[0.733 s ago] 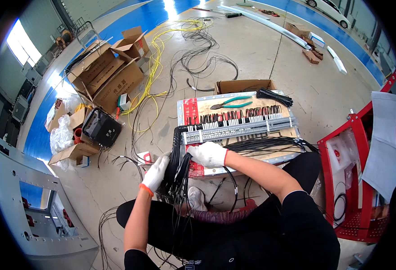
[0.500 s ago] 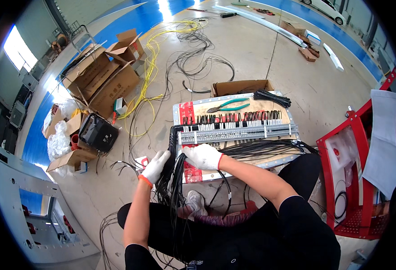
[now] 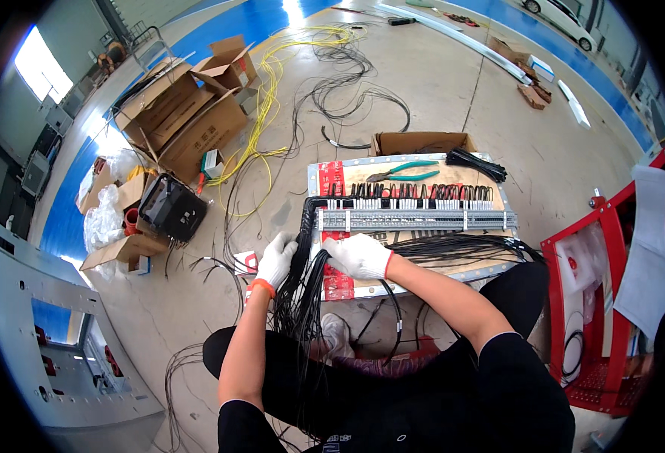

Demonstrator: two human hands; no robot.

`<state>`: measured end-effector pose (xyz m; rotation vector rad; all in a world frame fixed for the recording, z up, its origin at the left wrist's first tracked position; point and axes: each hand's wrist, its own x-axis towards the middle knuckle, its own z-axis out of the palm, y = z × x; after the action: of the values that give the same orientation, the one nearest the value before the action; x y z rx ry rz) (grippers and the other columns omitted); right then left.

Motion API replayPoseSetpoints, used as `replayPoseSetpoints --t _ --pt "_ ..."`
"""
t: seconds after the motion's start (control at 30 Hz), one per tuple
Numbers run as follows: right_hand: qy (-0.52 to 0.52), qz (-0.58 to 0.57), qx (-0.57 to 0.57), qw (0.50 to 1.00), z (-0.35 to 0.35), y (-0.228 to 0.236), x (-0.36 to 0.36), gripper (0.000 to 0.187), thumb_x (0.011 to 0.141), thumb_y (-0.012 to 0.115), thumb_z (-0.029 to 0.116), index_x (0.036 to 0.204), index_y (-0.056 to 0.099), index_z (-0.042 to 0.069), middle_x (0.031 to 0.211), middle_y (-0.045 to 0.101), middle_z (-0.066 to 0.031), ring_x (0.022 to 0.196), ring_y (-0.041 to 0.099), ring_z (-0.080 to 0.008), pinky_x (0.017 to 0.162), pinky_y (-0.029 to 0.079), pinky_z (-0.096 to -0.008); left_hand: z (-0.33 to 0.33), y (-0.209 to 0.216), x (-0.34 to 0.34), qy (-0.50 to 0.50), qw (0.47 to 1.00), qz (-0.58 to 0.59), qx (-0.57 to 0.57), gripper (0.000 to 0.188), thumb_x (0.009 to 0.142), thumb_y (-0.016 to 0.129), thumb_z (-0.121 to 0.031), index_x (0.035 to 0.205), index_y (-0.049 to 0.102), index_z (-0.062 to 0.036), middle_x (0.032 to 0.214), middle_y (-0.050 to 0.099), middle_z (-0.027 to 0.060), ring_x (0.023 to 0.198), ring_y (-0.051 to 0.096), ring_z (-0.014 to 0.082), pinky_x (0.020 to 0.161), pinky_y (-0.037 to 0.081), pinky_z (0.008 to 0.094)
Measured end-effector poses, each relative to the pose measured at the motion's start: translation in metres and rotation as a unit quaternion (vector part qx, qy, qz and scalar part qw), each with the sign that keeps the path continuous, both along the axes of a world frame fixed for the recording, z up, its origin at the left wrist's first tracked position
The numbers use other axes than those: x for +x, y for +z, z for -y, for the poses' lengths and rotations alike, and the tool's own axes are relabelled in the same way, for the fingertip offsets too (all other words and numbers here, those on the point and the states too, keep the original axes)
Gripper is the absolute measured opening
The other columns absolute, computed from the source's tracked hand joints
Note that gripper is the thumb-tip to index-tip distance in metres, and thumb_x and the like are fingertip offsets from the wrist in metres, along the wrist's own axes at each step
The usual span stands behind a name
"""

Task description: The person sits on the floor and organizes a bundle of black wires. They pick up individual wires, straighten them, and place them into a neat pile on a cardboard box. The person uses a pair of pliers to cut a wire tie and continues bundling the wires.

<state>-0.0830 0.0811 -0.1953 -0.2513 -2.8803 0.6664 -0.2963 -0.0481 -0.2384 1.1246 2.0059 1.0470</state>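
A bundle of thin black wires (image 3: pixel 310 293) hangs off the left end of a pale wooden board (image 3: pixel 431 171) and drops toward my lap. My right hand (image 3: pixel 359 256), in a white glove, is closed on the upper part of these wires beside red tape (image 3: pixel 338 283). Opposite it, my left hand (image 3: pixel 277 259), also gloved, has its fingers bent against the left side of the bundle; the fingertips are partly hidden. Along the board runs a grey terminal rail (image 3: pixel 415 220), with a row of black wires carrying white marker sleeves (image 3: pixel 423 202) behind it.
Green-handled pliers (image 3: pixel 404 173) and black cable ties (image 3: pixel 476 163) lie on the board's far part. Cardboard boxes (image 3: pixel 200 136), a black case (image 3: pixel 172 208) and yellow cable (image 3: pixel 268 113) are at left. A red metal frame (image 3: pixel 619 302) stands right, a grey cabinet (image 3: pixel 83 317) left.
The whole view has shifted, so the board sits farther right. My left hand has moved slightly forward along the wire bundle. My right hand keeps its grip at the board's left end.
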Motion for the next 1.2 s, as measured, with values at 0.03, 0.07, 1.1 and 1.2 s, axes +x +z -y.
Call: replayPoseSetpoints --t 0.03,0.07,1.1,1.2 --pt "-0.003 0.003 0.002 1.0 0.001 0.005 0.001 0.025 0.095 0.057 0.025 0.098 0.052 0.0 0.062 0.062 -0.0185 0.058 0.065 -0.0384 0.054 0.051 -0.0497 0.0 -0.001 0.0 0.003 0.999 -0.039 -0.004 0.021 0.098 0.054 -0.016 0.111 0.059 0.0 0.097 0.069 0.015 0.093 0.064 0.0217 0.085 0.05 0.0356" --pt "0.0 0.007 0.001 1.0 0.002 0.009 0.001 0.026 0.095 0.058 0.025 0.097 0.051 0.0 0.062 0.062 -0.019 0.058 0.065 -0.039 0.055 0.052 -0.0497 0.0 -0.002 0.001 0.007 0.997 -0.078 -0.008 0.021 0.098 0.054 -0.016 0.111 0.059 0.0001 0.097 0.069 0.0154 0.093 0.064 0.0219 0.086 0.05 0.036" --pt "-0.053 0.049 -0.006 0.997 -0.001 0.009 -0.021 0.022 0.09 0.054 0.017 0.101 0.05 -0.001 0.078 0.068 -0.0255 0.074 0.069 -0.0435 0.063 0.054 -0.0533 0.026 0.107 0.089 0.075 0.983 0.165 -0.037 0.033 0.1 0.053 -0.025 0.118 0.067 -0.0014 0.058 0.054 0.0012 0.05 0.05 0.0093 0.048 0.042 0.0265" --pt "-0.055 0.046 0.018 0.997 0.001 0.009 -0.021 0.021 0.087 0.057 0.016 0.1 0.052 0.0 0.076 0.068 -0.0238 0.072 0.07 -0.0413 0.061 0.055 -0.0516 0.035 0.094 0.133 0.049 0.992 0.104 -0.051 0.038 0.102 0.048 -0.023 0.131 0.059 0.0005 0.06 0.059 0.0026 0.052 0.053 0.0104 0.052 0.043 0.0266"
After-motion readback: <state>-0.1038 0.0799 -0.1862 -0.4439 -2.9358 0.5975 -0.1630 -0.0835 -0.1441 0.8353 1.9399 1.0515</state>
